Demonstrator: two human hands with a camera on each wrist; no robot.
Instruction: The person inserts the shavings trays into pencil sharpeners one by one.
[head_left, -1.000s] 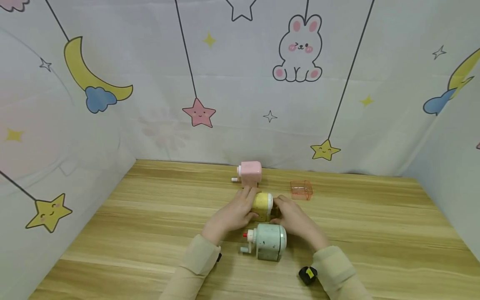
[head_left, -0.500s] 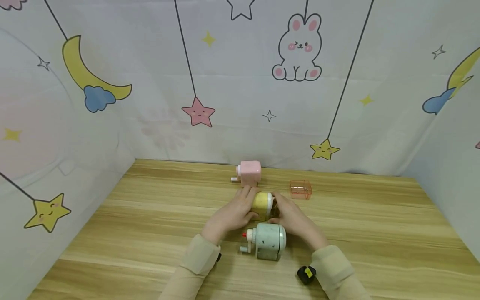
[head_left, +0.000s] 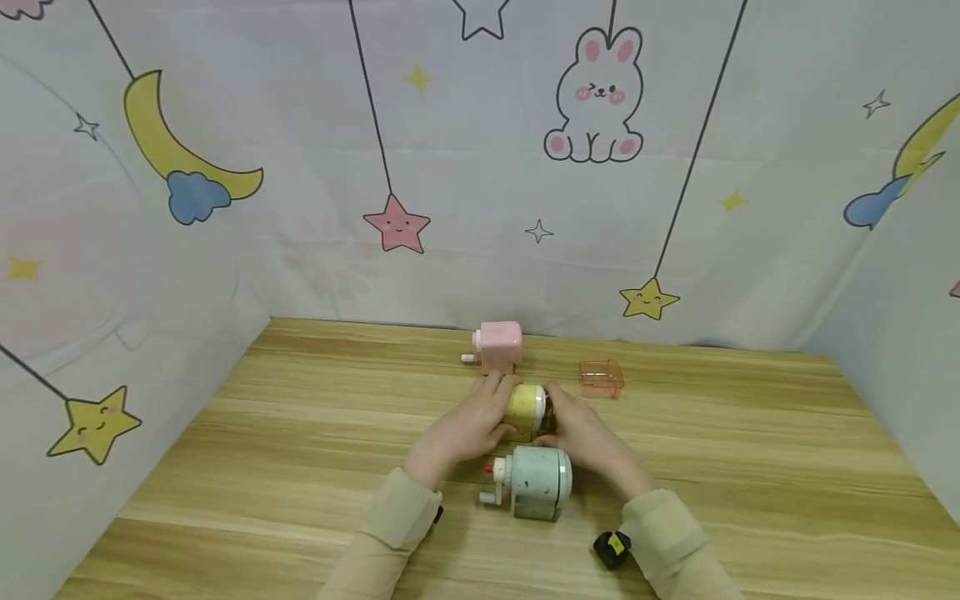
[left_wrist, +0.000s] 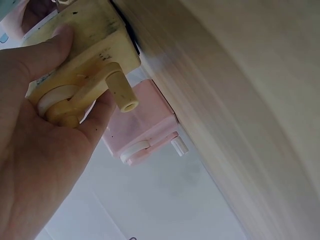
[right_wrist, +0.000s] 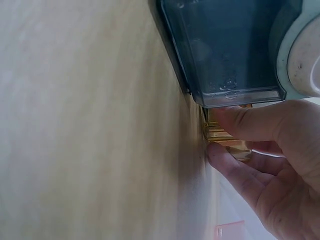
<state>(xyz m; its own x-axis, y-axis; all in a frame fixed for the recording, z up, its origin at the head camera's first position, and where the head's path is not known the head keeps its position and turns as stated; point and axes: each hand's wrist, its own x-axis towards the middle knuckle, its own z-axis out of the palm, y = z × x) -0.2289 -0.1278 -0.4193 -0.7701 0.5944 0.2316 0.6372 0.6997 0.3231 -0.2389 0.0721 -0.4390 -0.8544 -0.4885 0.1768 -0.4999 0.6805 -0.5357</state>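
Observation:
A yellow crank pencil sharpener point(head_left: 527, 404) stands mid-table. My left hand point(head_left: 468, 425) grips its body from the crank side, thumb on one face and fingers round the other. In the left wrist view the yellow crank point(left_wrist: 121, 92) hangs beside the palm. At the sharpener's right end, my right hand point(head_left: 588, 433) pinches a clear amber shavings drawer point(right_wrist: 220, 132) between thumb and fingers. How far the drawer sits inside the body is hidden. Nearest me is a pale green crank sharpener point(head_left: 538, 483), with a dark see-through drawer point(right_wrist: 225, 55) in its body.
Behind the yellow sharpener stands a pink crank sharpener point(head_left: 500, 343), close to the left fingertips. A clear reddish drawer point(head_left: 601, 379) lies right of it on the wooden table point(head_left: 750, 433). A printed cloth point(head_left: 465, 283) hangs along the back edge.
My right fingers have shifted slightly left, closer to the yellow sharpener, still on the amber drawer. The left hand and the other sharpeners stay in place.

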